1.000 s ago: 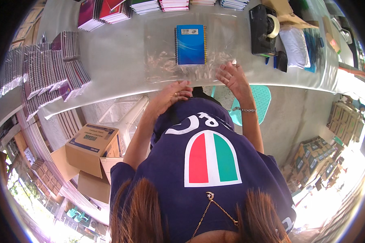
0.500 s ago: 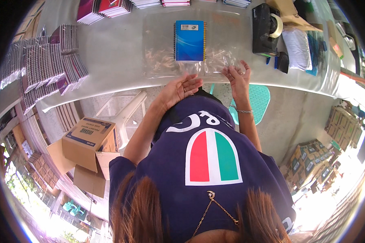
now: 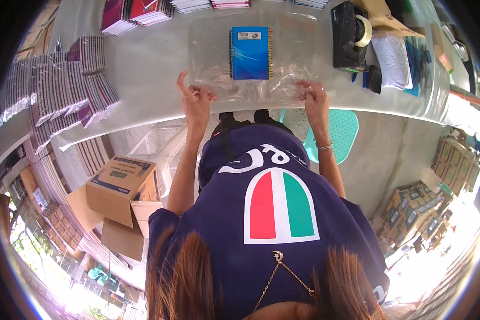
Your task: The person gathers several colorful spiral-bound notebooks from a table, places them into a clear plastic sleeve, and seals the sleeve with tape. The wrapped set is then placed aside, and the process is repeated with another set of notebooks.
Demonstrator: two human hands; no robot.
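A blue spiral notebook (image 3: 249, 56) lies on a clear plastic sheet (image 3: 210, 40) on the covered table. My left hand (image 3: 198, 100) is at the sheet's near left corner, thumb and fingers pinched on its edge and one finger raised. At the near right part of the sheet, my right hand (image 3: 314, 96) pinches the plastic too, with a ring and a bracelet showing on that arm. Wrinkled plastic runs between the two hands, just in front of the notebook.
Stacks of spiral notebooks (image 3: 72, 80) stand at the left, more along the far edge. A black tape dispenser (image 3: 348, 40) and a white plastic-wrapped pack (image 3: 391, 61) sit at the right. An open cardboard box (image 3: 120, 186) and a green stool (image 3: 336, 136) are below the table.
My left hand has moved left and away from my body, from the near middle edge to the sheet's left corner, where its fingers have closed. My right hand stays nearly in place.
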